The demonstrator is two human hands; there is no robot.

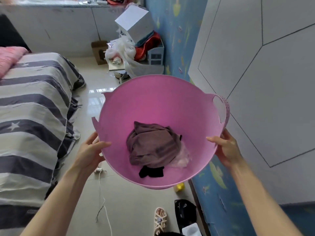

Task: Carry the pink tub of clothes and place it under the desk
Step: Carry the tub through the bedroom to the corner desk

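Note:
I hold the pink tub (pixel 150 99) in the air in front of me, above the tiled floor. My left hand (pixel 90 150) grips its left rim, thumb inside the wall. On the right rim, just below the looped handle (pixel 225 108), my right hand (pixel 226 149) does the same. Inside lie a brownish-mauve garment (pixel 150 145), a small black piece (pixel 151 172) and a pale pink one (pixel 182 159). No desk is visible.
A bed with a striped star cover (pixel 34 108) fills the left. Ahead, a clutter pile with a white box (pixel 136 24), plastic bags and a cardboard box (pixel 99 51) blocks the far floor. A white cupboard (pixel 272 82) stands right. A cable (pixel 102 201), yellow toy (pixel 179 186) and sandalled foot (pixel 160 220) lie below.

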